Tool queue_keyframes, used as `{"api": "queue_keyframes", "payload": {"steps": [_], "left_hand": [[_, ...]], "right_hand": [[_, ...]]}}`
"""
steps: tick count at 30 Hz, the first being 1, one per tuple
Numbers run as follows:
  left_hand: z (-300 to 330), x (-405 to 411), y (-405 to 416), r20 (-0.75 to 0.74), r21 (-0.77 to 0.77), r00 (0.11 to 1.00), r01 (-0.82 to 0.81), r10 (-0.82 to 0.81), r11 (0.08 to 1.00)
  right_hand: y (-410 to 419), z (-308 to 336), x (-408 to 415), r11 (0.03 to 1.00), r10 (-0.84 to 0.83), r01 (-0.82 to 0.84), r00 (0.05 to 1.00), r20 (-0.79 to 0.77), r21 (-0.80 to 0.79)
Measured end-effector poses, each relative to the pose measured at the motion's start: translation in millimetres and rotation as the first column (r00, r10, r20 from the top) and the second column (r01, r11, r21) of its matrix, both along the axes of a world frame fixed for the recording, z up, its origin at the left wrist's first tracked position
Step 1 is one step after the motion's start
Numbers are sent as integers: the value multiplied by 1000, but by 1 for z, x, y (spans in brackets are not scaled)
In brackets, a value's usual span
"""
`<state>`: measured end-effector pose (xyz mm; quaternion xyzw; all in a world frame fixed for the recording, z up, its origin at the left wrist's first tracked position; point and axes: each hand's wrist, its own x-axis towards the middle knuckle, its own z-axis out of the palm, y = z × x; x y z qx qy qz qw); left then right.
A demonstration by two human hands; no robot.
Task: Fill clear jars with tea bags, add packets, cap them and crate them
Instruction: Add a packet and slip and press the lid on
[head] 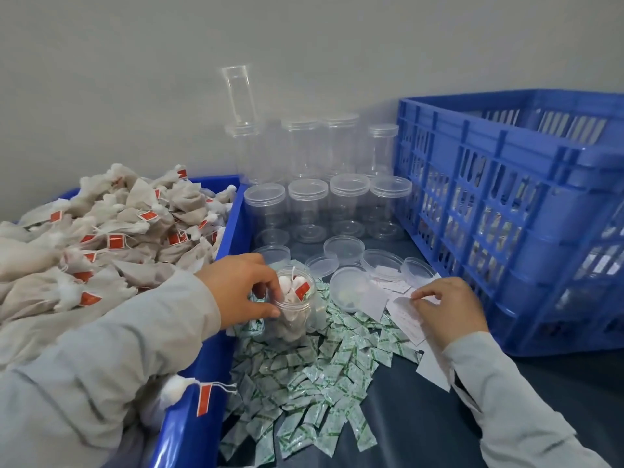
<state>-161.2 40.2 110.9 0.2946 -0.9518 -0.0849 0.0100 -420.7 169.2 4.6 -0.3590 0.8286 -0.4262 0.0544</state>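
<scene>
Filling done, paper slip next.

Left hand (241,288) curled round the mouth of the open jar (294,309), fingertips dipping in over the tea bags; right hand (445,307) pinching a white paper slip (405,315) lifted off the loose slips on the dark surface (422,417). Jar standing among green-printed sachets (314,376), crinkly foil squares scattered in a heap. Probably the packet-adding step: next, slip and a sachet dropped in, then a lid (347,288) from the shallow clear discs just behind. Soft, gauzy tea bags (111,238) with red tags heaped in the blue bin (233,228) at left. Rigid clear empty jars (307,211) in rows behind; slatted blue crate (506,211) at right.
</scene>
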Motion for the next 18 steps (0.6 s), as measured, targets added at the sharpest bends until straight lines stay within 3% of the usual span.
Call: {"api": "queue_keyframes", "payload": {"steps": [6, 9, 11, 15, 18], "left_hand": [[1, -1, 2, 15, 8, 1000, -20, 20, 1000], [0, -2, 1, 33, -10, 999, -25, 25, 1000], [0, -2, 0, 37, -13, 999, -26, 26, 1000], [0, -2, -1, 43, -23, 999, -30, 31, 999], [-1, -1, -2, 56, -31, 998, -22, 24, 999]], "right_hand": [[7, 12, 11, 956, -1, 41, 991, 137, -291], [7, 22, 35, 896, 117, -9, 969, 216, -444], [1, 33, 55, 856, 230, -110, 956, 181, -505], [-20, 61, 86, 755, 409, -361, 912, -37, -548], [-42, 69, 98, 732, 450, -415, 890, -74, -540]]}}
